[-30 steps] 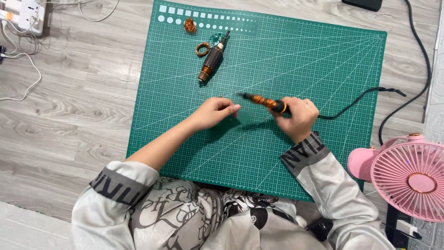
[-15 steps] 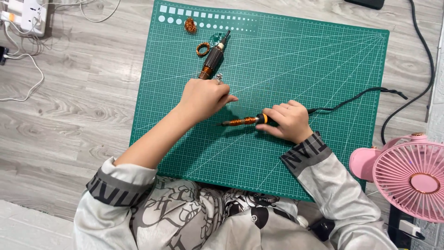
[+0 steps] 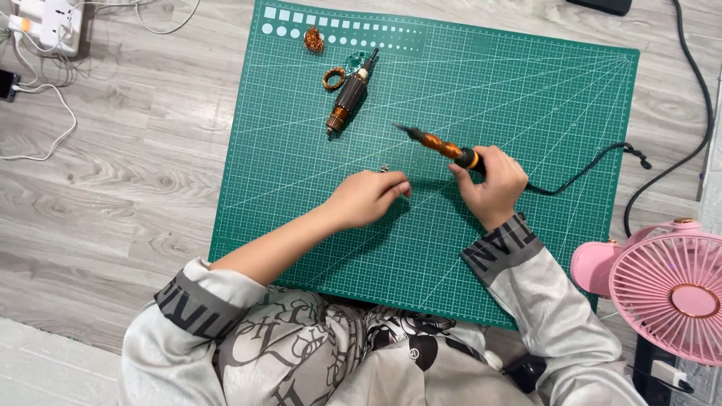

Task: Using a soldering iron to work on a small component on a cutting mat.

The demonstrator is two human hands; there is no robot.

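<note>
A person sits over a green gridded cutting mat [image 3: 526, 248] that lies on a grey wood-plank floor [image 3: 113, 203] and fills the middle of the frame. The right hand [image 3: 492, 184], right of centre, is wrapped around the dark grip of an orange-and-black soldering iron [image 3: 440, 146], fingers closed on it. The iron slants up to the left, its thin metal tip ending near the middle of the mat. A black cord [image 3: 594, 162] runs from the iron's rear toward the right edge of the mat.

The left hand [image 3: 368, 197] rests on the mat just left of centre, fingers loosely curled and drawn together with the tips pointing right; whether they pinch anything cannot be told. A tiny metal piece [image 3: 384, 168] lies on the mat just above the knuckles. The two hands are near each other but apart.

In the upper part of the mat lies a brown motor armature with copper windings and a steel shaft [image 3: 347, 96], tilted with its shaft toward the upper right. Just left of it sits a small ring of copper wire [image 3: 333, 77], and above that a small tangle of copper wire [image 3: 313, 40].

A pink round desk fan [image 3: 669, 289] stands at the lower right of the frame, off the mat. A white power strip with cables [image 3: 53, 19] occupies the upper left corner.
</note>
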